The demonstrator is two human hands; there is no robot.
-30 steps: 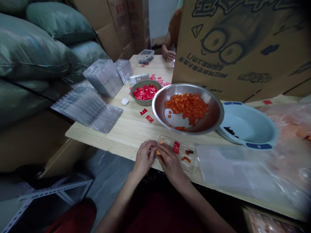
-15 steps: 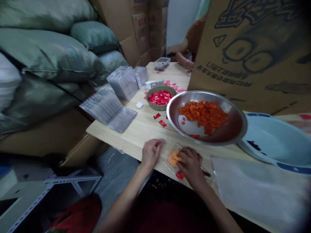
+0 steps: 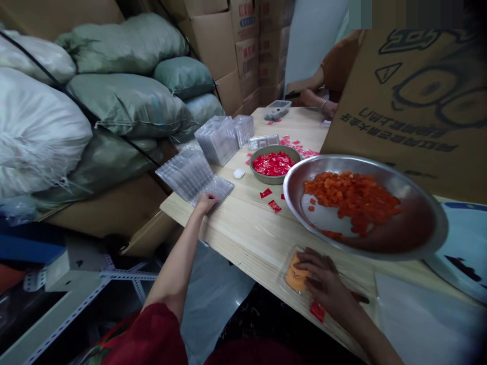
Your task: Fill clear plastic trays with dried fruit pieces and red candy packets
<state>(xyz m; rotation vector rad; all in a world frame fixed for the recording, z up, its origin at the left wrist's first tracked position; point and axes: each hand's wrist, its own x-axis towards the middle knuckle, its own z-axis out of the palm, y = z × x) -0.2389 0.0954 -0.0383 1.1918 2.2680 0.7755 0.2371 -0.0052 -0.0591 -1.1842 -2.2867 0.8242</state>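
Observation:
My left hand reaches out to the stack of clear plastic trays at the table's left edge, fingers curled onto the nearest tray. My right hand rests palm down on a filled clear tray at the near edge, which holds an orange piece and a red packet. Just beyond it stands a large steel bowl of orange pieces. A smaller bowl of red packets sits behind.
More stacked clear trays stand further back. Loose red packets lie on the wooden table. A big printed carton rises at right, a pale blue basin beside it. Another person's hand works at the far end. Sacks pile up left.
My left hand left the filled tray and stretched out left to the stack of empty trays. My right hand stayed on the filled tray. The view swung left.

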